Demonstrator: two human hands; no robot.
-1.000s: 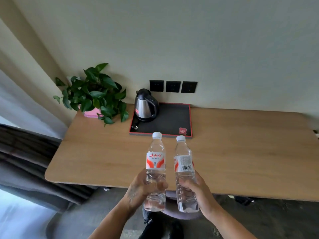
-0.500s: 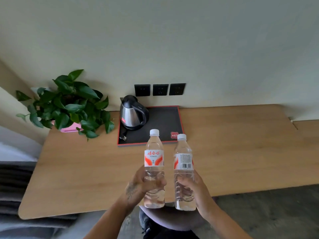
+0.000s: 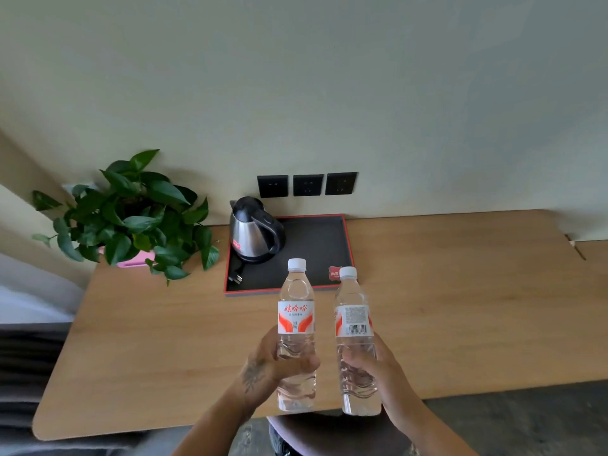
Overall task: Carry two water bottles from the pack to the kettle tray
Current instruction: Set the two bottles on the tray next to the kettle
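Note:
My left hand (image 3: 269, 366) grips a clear water bottle (image 3: 296, 311) with a white cap and a red and white label, held upright. My right hand (image 3: 378, 366) grips a second water bottle (image 3: 355, 324), its barcode facing me. Both bottles hang above the near part of the wooden desk (image 3: 460, 307). Beyond them lies the black kettle tray with a red rim (image 3: 316, 245), against the wall. A steel kettle with a black handle (image 3: 253, 232) stands on the tray's left side. A small red tag (image 3: 335, 274) sits at the tray's front right corner. The pack is out of view.
A leafy potted plant in a pink pot (image 3: 131, 218) stands left of the tray. Three black wall sockets (image 3: 306, 185) sit above the tray. The kettle's plug (image 3: 236, 277) lies on the tray's front left. A chair seat (image 3: 329, 432) is below the desk edge.
The view has shifted closer to the desk. Both bottles, still upright in my hands, now sit nearer the tray's front edge.

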